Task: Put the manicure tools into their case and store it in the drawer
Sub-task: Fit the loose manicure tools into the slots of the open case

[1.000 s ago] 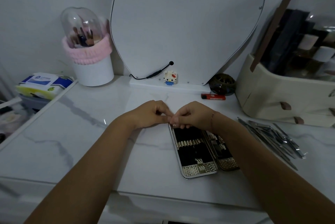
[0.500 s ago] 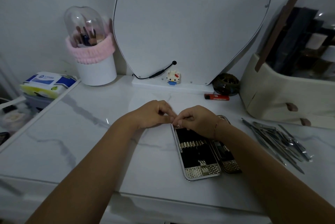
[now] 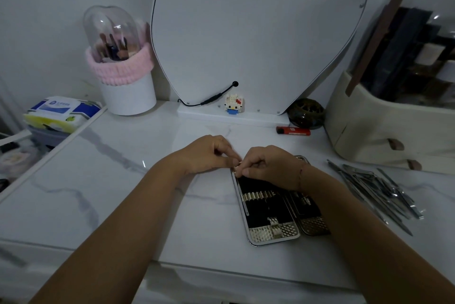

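My only view: head cam, wide-angle, aimed fwd and down. Close over the marble tabletop [image 3: 103, 180]. Mirror [image 3: 258, 33] straight ahead.

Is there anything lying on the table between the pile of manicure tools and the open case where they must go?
Only the person's right forearm crosses that stretch. The manicure tools lie right of the open case on bare marble. The red lighter sits farther back, out of the path.

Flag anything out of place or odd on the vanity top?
Mainly the manicure tools: a loose, crisscrossed heap on the marble right of the open case, whose slots look empty. Both hands, left hand and right hand, pinch at the case's far corner. No spill or damage shows.
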`<state>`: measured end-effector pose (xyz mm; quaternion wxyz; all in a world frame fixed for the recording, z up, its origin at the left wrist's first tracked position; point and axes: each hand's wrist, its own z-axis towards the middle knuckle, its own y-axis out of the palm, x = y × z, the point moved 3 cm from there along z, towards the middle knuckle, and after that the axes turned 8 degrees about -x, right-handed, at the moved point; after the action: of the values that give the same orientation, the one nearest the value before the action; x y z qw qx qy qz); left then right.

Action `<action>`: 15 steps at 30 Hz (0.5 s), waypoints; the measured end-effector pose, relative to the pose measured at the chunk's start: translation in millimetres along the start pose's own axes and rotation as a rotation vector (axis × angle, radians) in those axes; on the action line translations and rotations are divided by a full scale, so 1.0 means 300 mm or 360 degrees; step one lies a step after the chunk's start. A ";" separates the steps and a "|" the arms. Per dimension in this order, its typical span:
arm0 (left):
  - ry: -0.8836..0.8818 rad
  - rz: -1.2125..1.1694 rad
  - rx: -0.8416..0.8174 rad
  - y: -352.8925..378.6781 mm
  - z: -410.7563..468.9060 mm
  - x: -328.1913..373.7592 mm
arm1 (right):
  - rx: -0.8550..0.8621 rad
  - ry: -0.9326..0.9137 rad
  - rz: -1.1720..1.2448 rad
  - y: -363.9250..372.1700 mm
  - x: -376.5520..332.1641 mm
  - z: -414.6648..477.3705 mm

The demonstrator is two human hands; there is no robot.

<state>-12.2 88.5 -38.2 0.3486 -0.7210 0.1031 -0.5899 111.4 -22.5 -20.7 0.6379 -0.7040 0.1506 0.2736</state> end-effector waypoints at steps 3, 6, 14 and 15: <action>0.0012 -0.0034 0.0108 0.009 0.002 -0.001 | 0.0003 0.0020 0.0034 -0.002 -0.012 -0.004; 0.0012 -0.0039 0.0219 0.022 0.007 -0.006 | 0.0178 0.0114 0.0200 -0.057 -0.010 -0.065; -0.0035 -0.0170 0.0432 0.044 0.032 0.003 | 0.0878 0.0952 -0.0004 -0.223 0.236 -0.455; -0.0036 -0.0171 0.0439 0.043 0.036 0.003 | 0.0849 0.0994 -0.0035 -0.223 0.251 -0.468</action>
<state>1.4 82.6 -46.3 0.4133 -0.6774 -0.0216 -0.6082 236.6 -140.6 -4.5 0.7246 -0.5647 0.3951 -0.0086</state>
